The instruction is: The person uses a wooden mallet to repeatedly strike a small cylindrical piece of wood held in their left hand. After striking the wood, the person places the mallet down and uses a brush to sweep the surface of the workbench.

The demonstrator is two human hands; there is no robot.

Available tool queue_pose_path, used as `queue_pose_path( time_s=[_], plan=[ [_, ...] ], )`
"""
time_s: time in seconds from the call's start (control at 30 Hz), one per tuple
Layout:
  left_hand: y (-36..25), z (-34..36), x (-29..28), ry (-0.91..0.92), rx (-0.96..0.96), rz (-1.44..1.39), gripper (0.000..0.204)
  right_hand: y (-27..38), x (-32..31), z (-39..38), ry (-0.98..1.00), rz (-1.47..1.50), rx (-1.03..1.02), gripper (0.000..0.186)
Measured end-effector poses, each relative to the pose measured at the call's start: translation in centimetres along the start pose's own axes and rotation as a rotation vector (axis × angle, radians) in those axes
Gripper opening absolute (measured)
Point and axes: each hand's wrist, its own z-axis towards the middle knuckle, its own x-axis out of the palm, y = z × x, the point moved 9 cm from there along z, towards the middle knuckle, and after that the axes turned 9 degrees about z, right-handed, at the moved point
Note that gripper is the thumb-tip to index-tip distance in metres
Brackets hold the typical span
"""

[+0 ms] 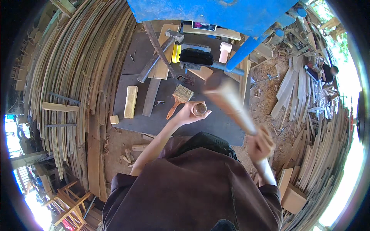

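My left hand [189,114] is closed around an upright piece with a round brown end [199,109]. Only its top shows, so I cannot tell whether it is a tool handle. In my right hand [262,144] is a wooden mallet [231,102], raised and tilted, its dark head smeared by motion. The mallet's head is apart from the round end, above and to its right. Beside my left hand lies a wide paintbrush [181,98] with a wooden handle. The dark worktable [165,123] is beneath both.
On the table are a hammer [160,56], a saw blade [156,44], a wood block [131,102], a yellow brush [176,53] and a pink object [224,52]. A large blue metal piece [208,11] overhangs the far side. Stacked boards [77,57] stand left; another person [323,73] is far right.
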Motion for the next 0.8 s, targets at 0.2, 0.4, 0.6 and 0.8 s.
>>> queue_pose_path(
  time_s=[0.2,0.4,0.6,0.8],
  plan=[
    [3.3,-0.7,1.1,0.135,-0.080,0.060,0.026,-1.5,1.6,-1.2,0.118,-0.123,0.119,0.020],
    [3.2,-0.9,0.6,0.039,-0.119,-0.045,0.021,-0.1,1.4,-1.4,0.043,0.009,0.071,0.019],
    [1.2,-0.9,-0.4,0.028,-0.041,0.086,0.040,-1.5,1.7,-1.8,0.092,0.045,0.152,0.022],
    [0.3,-0.4,-0.5,0.018,-0.150,0.048,0.037,-1.7,2.3,-2.6,0.107,0.036,0.184,0.021]
  ],
)
